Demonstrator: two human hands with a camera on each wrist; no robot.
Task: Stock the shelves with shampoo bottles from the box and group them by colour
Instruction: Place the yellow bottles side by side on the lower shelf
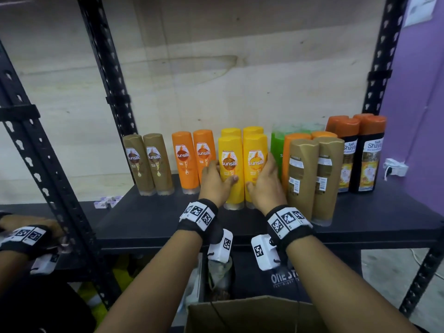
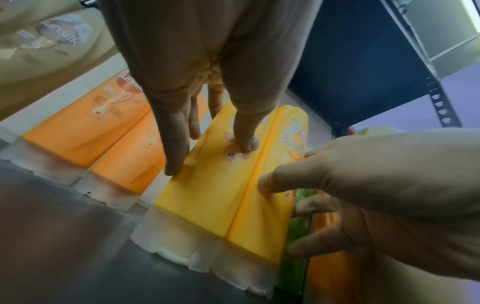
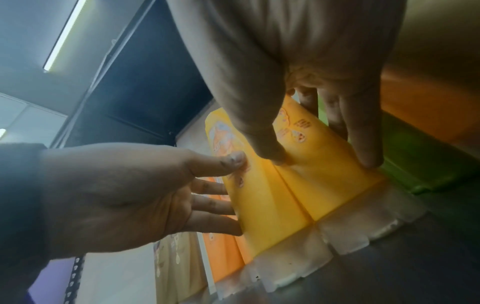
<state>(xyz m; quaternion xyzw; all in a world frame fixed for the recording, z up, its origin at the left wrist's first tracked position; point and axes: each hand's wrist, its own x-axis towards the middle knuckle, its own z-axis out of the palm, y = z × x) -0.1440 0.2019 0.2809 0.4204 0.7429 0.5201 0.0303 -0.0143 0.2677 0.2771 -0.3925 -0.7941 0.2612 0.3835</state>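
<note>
— Two yellow bottles (image 1: 242, 171) stand cap-down and touching at the middle of the shelf (image 1: 153, 219), long axes upright, labels facing the person. Each hand has one.

— Which hand is on which?

— The left hand (image 1: 216, 182) wraps the bottle on that side, thumb across its front at about 3 o'clock from the palm, the other fingers round its far edge. The right hand (image 1: 265, 186) does the same in mirror, thumb at 9 o'clock on the second bottle, fingers slipped between it and the green bottle (image 1: 276, 146). Both are curled onto the plastic, not spread flat.

— So neither is nearer?

— They look equally placed; the pair sits at 12 o'clock from both wrists. I judge the coming move is to slide them back against the second yellow pair behind.

— Any squeeze on the sides?

— At 9 o'clock the orange bottles (image 1: 193, 162) stand just beside; at 3 o'clock the green one touches or nearly so, with two gold bottles (image 1: 316, 179) farther forward.

— And their look?

— Glossy yellow, flattened oval bodies, translucent caps resting on the dark shelf. Smooth sides could slip, I'd guess.
</note>
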